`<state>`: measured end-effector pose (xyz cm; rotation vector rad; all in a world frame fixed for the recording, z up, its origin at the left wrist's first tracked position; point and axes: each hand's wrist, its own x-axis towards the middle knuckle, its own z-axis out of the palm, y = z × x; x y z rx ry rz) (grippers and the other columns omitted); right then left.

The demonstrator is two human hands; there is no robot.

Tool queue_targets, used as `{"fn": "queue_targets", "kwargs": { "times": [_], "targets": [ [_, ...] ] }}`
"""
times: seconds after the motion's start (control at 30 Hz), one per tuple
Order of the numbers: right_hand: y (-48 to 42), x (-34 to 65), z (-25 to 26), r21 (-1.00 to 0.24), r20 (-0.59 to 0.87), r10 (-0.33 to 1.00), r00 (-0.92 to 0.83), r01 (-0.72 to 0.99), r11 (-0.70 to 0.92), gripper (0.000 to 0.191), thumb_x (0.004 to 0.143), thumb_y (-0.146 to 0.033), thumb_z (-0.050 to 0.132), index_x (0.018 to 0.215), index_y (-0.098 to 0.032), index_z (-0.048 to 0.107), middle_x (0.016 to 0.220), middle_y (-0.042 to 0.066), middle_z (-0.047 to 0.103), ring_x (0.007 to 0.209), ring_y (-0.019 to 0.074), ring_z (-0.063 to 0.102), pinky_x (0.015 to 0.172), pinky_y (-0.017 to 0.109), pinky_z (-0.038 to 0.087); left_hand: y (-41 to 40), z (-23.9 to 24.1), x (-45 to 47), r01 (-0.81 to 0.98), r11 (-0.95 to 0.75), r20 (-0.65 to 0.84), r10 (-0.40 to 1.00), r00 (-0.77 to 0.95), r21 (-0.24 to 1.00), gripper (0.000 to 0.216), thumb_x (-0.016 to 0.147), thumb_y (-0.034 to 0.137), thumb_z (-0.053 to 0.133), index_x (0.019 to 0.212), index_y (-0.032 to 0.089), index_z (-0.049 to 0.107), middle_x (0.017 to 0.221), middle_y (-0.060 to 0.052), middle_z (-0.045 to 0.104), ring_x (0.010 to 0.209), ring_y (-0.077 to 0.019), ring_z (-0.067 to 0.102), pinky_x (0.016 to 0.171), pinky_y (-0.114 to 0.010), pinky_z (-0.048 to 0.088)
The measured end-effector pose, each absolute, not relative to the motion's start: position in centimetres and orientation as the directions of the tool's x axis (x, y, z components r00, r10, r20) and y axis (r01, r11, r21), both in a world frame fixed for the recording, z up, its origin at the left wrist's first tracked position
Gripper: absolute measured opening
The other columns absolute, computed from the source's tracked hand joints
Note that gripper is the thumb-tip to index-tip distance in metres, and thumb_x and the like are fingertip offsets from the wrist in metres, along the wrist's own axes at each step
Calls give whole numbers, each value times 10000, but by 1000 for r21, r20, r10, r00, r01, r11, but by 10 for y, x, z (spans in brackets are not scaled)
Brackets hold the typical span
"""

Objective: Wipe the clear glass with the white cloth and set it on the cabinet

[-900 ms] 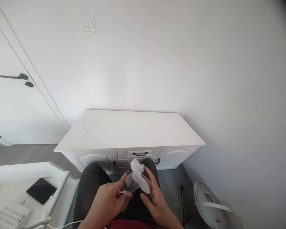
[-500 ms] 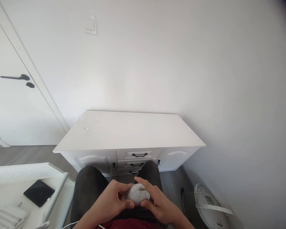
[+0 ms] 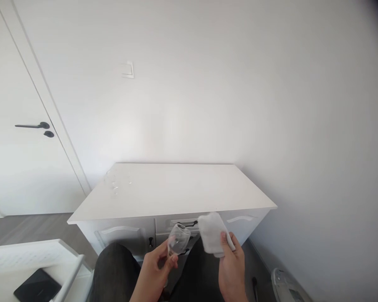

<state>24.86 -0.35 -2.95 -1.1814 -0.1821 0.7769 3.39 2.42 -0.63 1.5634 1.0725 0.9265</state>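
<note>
- While the left hand [image 3: 154,272] grips a clear glass [image 3: 178,239] above the lap, the right hand [image 3: 231,268] clutches a white cloth [image 3: 211,233] just beside it.
- White cabinet [image 3: 164,188] stands ahead, droplets [image 3: 115,181] on top.
- Dark tablet [image 3: 38,288] lies on the left.

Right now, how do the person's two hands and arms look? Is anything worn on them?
Both the left hand and the right hand are bare: no gloves, rings or watch show. The forearms are uncovered as far as the picture's lower edge, with no sleeve in view. Dark trousers cover the legs.
</note>
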Motion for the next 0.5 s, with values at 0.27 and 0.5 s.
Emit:
{"fn": "queue_targets", "kwargs": {
  "times": [0.27, 0.5],
  "targets": [
    [11, 185, 4, -716, 12, 973, 232, -677, 170, 530, 885, -751, 597, 1086, -273, 709, 1112, 115, 772, 1002, 346, 718, 795, 485, 608, 34, -2, 78, 162, -233, 210, 967, 148, 959, 484, 989, 572, 540, 726, 182, 654, 558, -11, 613, 520, -156, 556, 536, -240, 381],
    [1, 198, 6, -753, 48, 987, 153, -643, 136, 737, 679, -454, 944, 1316, -271, 622, 1311, 137, 715, 1136, 350, 693, 913, 478, 587, 37, -4, 70, -172, 170, -14, 749, 663, 970, 729, 873, 855, 463, 529, 213, 492, 418, 19, 459, 361, -95, 385, 420, -233, 306]
  ]
}}
